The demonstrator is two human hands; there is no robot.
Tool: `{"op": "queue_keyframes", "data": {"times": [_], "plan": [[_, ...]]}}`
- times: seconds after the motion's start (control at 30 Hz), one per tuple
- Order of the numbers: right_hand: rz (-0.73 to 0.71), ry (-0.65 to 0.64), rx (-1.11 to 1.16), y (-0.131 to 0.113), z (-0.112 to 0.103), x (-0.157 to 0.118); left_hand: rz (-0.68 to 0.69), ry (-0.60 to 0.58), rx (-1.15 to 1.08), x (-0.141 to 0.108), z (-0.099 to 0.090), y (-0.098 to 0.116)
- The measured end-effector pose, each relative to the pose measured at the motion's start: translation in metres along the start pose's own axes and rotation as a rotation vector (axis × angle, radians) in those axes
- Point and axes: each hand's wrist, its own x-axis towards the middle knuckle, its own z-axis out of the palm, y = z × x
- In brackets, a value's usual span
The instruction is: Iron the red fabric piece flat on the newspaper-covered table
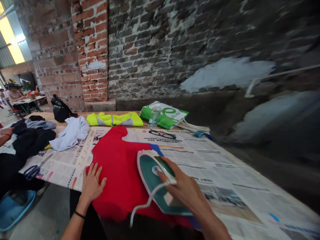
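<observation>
My right hand [182,190] is shut around the handle of a green and white steam iron [160,181], which rests flat on a red garment [117,166]. A white cord [147,201] curves from the iron's rear toward the bottom of the view. My left hand [92,181] lies flat on the red cloth with its fingers spread, holding nothing. The garment has a blue patch [156,149] at its far edge, and it lies on spread newspaper [200,163]. Black-framed glasses [162,134] sit on the newspaper beyond the iron.
Along the far edge lie a yellow high-visibility vest [115,119], a green tote bag [162,115] and a plastic bottle [155,116]. Scissors [32,171], a pale shirt [70,133] and dark clothes [32,140] lie left, near another person's hand [6,132]. A brick wall [92,50] stands behind.
</observation>
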Motion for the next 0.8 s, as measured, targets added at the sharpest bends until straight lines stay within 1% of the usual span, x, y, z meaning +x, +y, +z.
{"op": "queue_keyframes", "data": {"times": [0.07,0.1,0.13,0.2,0.23,0.3,0.4,0.43,0.5,0.57,0.6,0.67,0.73,0.8], "plan": [[-0.102,0.0,0.157,0.006,-0.003,-0.038,0.0,0.013,-0.008,0.0,0.0,0.001],[-0.159,-0.034,0.227,0.004,-0.004,-0.053,0.0,0.016,-0.012,0.0,0.0,0.001],[-0.207,-0.086,0.28,0.0,-0.005,-0.062,-0.001,0.015,-0.014,0.001,0.0,0.001],[-0.265,-0.193,0.321,-0.017,-0.002,-0.068,-0.007,0.002,-0.017,0.001,-0.001,0.0],[-0.275,-0.23,0.307,-0.028,0.002,-0.064,-0.008,-0.005,-0.018,0.001,-0.001,0.0],[-0.258,-0.262,0.21,-0.058,0.013,-0.047,-0.003,-0.005,-0.019,0.001,-0.002,-0.001],[-0.185,-0.278,-0.003,-0.109,0.034,-0.008,0.011,0.013,-0.016,0.001,-0.002,-0.003],[-0.168,-0.284,-0.043,-0.126,0.041,0.006,0.013,0.015,-0.013,0.001,-0.002,-0.004],[-0.142,-0.296,-0.064,-0.154,0.051,0.034,0.009,0.008,-0.009,0.001,-0.002,-0.005],[-0.142,-0.305,-0.044,-0.17,0.058,0.054,0.002,-0.006,-0.011,0.002,-0.001,-0.007],[-0.148,-0.309,-0.033,-0.172,0.059,0.06,-0.001,-0.008,-0.016,0.002,0.001,-0.008],[-0.175,-0.323,-0.017,-0.165,0.059,0.062,-0.01,0.011,-0.031,0.003,0.004,-0.01],[-0.245,-0.341,0.053,-0.145,0.056,0.049,-0.019,0.047,-0.043,0.003,0.007,-0.011],[-0.343,-0.365,0.18,-0.117,0.047,0.027,-0.019,0.072,-0.047,0.003,0.01,-0.011]]}}
